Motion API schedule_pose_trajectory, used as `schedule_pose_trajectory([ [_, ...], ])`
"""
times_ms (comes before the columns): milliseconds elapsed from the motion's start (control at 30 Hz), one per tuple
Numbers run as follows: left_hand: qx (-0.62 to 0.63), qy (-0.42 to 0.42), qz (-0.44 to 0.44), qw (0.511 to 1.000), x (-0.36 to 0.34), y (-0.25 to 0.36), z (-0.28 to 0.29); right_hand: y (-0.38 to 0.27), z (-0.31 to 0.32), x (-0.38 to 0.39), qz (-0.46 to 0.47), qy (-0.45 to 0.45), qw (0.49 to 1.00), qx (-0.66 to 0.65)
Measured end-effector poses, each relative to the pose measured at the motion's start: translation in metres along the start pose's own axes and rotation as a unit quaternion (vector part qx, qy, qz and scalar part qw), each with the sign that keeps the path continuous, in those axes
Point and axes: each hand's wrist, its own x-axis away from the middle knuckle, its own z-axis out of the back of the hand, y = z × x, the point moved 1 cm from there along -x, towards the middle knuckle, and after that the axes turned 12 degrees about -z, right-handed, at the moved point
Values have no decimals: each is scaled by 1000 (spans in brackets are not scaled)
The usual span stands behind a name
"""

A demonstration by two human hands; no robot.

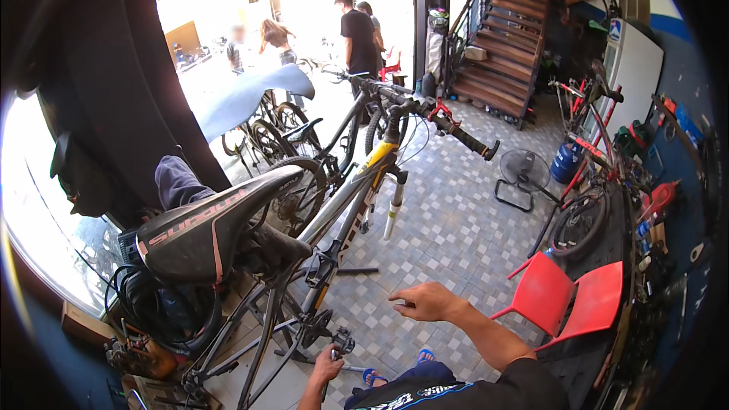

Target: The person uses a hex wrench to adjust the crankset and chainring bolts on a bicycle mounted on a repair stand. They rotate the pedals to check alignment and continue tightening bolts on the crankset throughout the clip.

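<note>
A grey, black and yellow bicycle frame (351,212) stands raised before me, its front wheel not in place. Its worn black saddle (209,231) is close on the left, and the handlebar (425,110) points away from me. Low by the crankset (315,328), my left hand (327,365) has its fingers closed at a black pedal (343,340); part of the grip is hidden. My right hand (429,302) hovers over the floor, right of the frame, with loosely bent fingers apart and nothing in them.
Red chairs (543,292) stand at the right beside a cluttered workbench. Farther off are a black fan (524,171), a blue gas cylinder (566,162), a red bicycle (588,144) and wooden stairs (505,49). Black tubes (163,304) hang at left. Several people stand outside near parked bicycles.
</note>
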Motion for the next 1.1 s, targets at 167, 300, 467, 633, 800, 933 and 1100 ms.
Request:
schedule_pose_trajectory([
  [167,2,-17,-84,996,15,-5,-1,-35,198,3,8,351,890,-292],
  [300,-36,-43,-88,994,-9,36,-38,7,413,45,177,591,744,-258],
  [467,0,-37,-3,999,-4,74,-48,57,354,24,165,461,821,-293],
  [633,-18,15,-54,998,-9,110,-59,60,104,-6,35,-6,992,-120],
  [800,-6,48,-40,998,-3,142,-57,27,-36,3,-52,-169,940,-290],
  [933,2,52,-43,998,2,153,-53,17,-124,14,-115,-168,884,-422],
  [1100,-12,49,-3,999,32,133,-31,-22,-163,19,-175,-166,856,-458],
])
